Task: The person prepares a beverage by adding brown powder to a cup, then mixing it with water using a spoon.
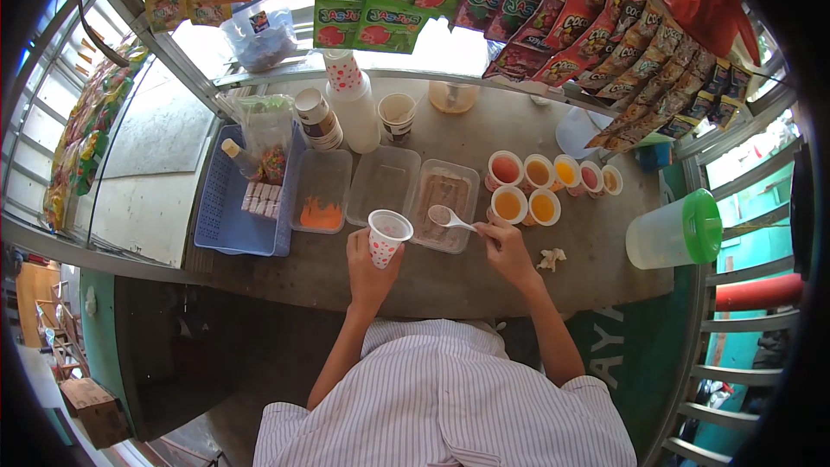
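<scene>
My left hand (370,273) is wrapped round a white paper cup with red dots (386,240), held upright with its mouth up. In my right hand (505,250) is a white spoon (461,224), gripped by the handle. Brownish powder fills the spoon's bowl, which is over a clear plastic tub of brown powder (446,189). Left of that tub stand another clear tub (384,183) and a tub with orange powder (321,214). To the right of my right hand are several cups of orange, yellow and red drinks (507,204).
A blue basket (226,199) with packets stands at the left. Behind the tubs are a white bottle (355,112) and stacked paper cups (399,114). A green-lidded jug (670,232) is at the right, near crumpled tissue (551,259). Drink sachets (380,0) hang above the counter.
</scene>
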Motion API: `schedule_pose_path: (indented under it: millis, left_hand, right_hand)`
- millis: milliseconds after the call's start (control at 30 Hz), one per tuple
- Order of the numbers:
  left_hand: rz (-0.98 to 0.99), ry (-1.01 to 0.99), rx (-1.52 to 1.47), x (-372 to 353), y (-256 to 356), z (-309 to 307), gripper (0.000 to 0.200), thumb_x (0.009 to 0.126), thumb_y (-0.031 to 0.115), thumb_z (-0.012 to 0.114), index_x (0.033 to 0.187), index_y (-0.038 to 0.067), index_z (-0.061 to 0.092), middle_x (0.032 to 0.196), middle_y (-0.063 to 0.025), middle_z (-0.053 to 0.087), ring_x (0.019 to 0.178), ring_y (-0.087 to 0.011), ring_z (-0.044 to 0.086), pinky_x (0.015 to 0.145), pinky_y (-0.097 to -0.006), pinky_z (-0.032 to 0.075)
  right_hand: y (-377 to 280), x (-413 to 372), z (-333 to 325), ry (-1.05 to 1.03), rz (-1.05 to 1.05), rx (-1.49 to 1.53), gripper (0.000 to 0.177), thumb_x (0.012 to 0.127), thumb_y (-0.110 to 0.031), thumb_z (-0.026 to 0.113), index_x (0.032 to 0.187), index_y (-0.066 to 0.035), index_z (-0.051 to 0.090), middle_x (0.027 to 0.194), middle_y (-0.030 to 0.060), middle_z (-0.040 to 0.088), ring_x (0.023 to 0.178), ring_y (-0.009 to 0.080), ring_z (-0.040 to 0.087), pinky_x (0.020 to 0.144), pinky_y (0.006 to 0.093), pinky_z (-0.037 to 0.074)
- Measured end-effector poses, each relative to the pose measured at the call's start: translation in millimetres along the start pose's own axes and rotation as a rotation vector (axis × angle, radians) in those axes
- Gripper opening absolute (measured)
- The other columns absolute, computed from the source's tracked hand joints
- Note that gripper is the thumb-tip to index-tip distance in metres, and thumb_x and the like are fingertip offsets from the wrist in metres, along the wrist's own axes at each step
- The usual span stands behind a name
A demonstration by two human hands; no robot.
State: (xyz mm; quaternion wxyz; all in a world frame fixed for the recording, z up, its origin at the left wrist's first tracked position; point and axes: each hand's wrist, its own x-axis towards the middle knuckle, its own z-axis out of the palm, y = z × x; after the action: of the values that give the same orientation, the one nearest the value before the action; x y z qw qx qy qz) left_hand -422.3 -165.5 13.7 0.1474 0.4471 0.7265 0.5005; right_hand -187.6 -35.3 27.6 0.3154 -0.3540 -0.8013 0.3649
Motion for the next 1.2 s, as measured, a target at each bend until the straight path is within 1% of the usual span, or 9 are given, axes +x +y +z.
schedule_pose_path:
  millis: [133, 200, 433, 533, 633, 767, 800, 933, 1200]
  left_hand:
    - [0.13, -0.038, 0.243, 2, 6, 0, 0.056, 0.072, 0.017, 0.08, 0.12, 0.002, 0.054, 0.114, -0.0155, 0.055, 0.105, -0.0354, 0.053, 0.089, -0.0451, 0.043]
    - [0.137, -0.06, 0.303, 3, 9, 4, 0.058, 0.071, 0.017, 0.08, 0.121, 0.003, 0.054, 0.115, -0.0146, 0.056, 0.107, -0.0353, 0.053, 0.091, -0.046, 0.042]
    - [0.182, -0.072, 0.01, 7, 14, 20, 0.06, 0.069, 0.013, 0.081, 0.121, 0.003, 0.054, 0.113, -0.0158, 0.057, 0.105, -0.0359, 0.056, 0.088, -0.0443, 0.045]
    - [0.225, -0.027, -0.124, 8, 16, 19, 0.058, 0.069, 0.012, 0.083, 0.119, 0.001, 0.055, 0.111, -0.0168, 0.059, 0.102, -0.0343, 0.06, 0.086, -0.0405, 0.048]
    - [0.244, 0.084, -0.205, 2, 16, 21, 0.058, 0.071, 0.014, 0.085, 0.119, -0.001, 0.055, 0.111, -0.0161, 0.061, 0.101, -0.0303, 0.063, 0.087, -0.037, 0.049]
    - [0.226, 0.204, -0.194, -5, 11, 25, 0.061, 0.074, 0.013, 0.085, 0.123, -0.002, 0.052, 0.115, -0.0127, 0.062, 0.103, -0.0242, 0.063, 0.09, -0.0346, 0.049]
    - [-0.008, 0.151, -0.465, -1, 22, 25, 0.059, 0.076, 0.011, 0.084, 0.123, -0.002, 0.052, 0.113, -0.0108, 0.063, 0.101, -0.0204, 0.063, 0.09, -0.0325, 0.048]
    - [0.025, 0.012, -0.39, -10, 29, 28, 0.055, 0.076, 0.011, 0.084, 0.121, -0.002, 0.054, 0.109, -0.0104, 0.065, 0.1, -0.0163, 0.063, 0.086, -0.0293, 0.049]
    - [0.032, 0.034, -0.286, -26, 61, 77, 0.056, 0.071, 0.01, 0.086, 0.118, -0.002, 0.056, 0.103, -0.0117, 0.068, 0.095, -0.0189, 0.067, 0.083, -0.0306, 0.051]
  right_hand:
    - [-28, 6, -10, 0.003, -0.033, -0.066, 0.025, 0.083, 0.011, 0.059, 0.106, 0.005, 0.068, 0.083, 0.0125, 0.057, 0.066, 0.0185, 0.056, 0.059, 0.0282, 0.043]
    - [-58, 10, -17, 0.004, -0.004, -0.055, 0.03, 0.083, 0.007, 0.06, 0.111, -0.001, 0.067, 0.081, 0.0142, 0.054, 0.069, 0.0278, 0.057, 0.063, 0.0342, 0.045]
    - [-90, 3, -15, -0.024, -0.242, -0.236, 0.04, 0.08, 0.008, 0.062, 0.118, -0.005, 0.065, 0.088, 0.0109, 0.055, 0.073, 0.0271, 0.059, 0.066, 0.0356, 0.049]
    - [-87, 7, -21, 0.166, -0.236, -0.272, 0.039, 0.081, 0.007, 0.062, 0.118, -0.005, 0.066, 0.086, 0.0099, 0.055, 0.075, 0.0261, 0.06, 0.066, 0.0349, 0.049]
    - [-82, 10, -25, 0.327, -0.214, -0.233, 0.036, 0.083, 0.007, 0.061, 0.117, -0.005, 0.066, 0.087, 0.0116, 0.056, 0.076, 0.0271, 0.061, 0.067, 0.035, 0.049]
    - [-57, -1, -4, 0.13, 0.077, -0.238, 0.029, 0.087, 0.002, 0.061, 0.115, -0.002, 0.065, 0.094, 0.0155, 0.061, 0.082, 0.031, 0.063, 0.071, 0.0363, 0.05]
    - [-50, -3, 3, 0.062, 0.162, -0.213, 0.027, 0.087, 0.0, 0.061, 0.114, -0.001, 0.065, 0.098, 0.0168, 0.062, 0.085, 0.0324, 0.064, 0.074, 0.0364, 0.05]
    - [-37, -12, 12, 0.049, 0.115, -0.154, 0.029, 0.087, -0.004, 0.063, 0.116, -0.001, 0.064, 0.104, 0.0176, 0.063, 0.086, 0.0351, 0.064, 0.073, 0.0363, 0.051]
    - [-46, -47, -49, 0.2, 0.198, -0.084, 0.02, 0.087, -0.001, 0.064, 0.107, 0.001, 0.065, 0.105, 0.0146, 0.064, 0.077, 0.0217, 0.064, 0.059, 0.029, 0.048]
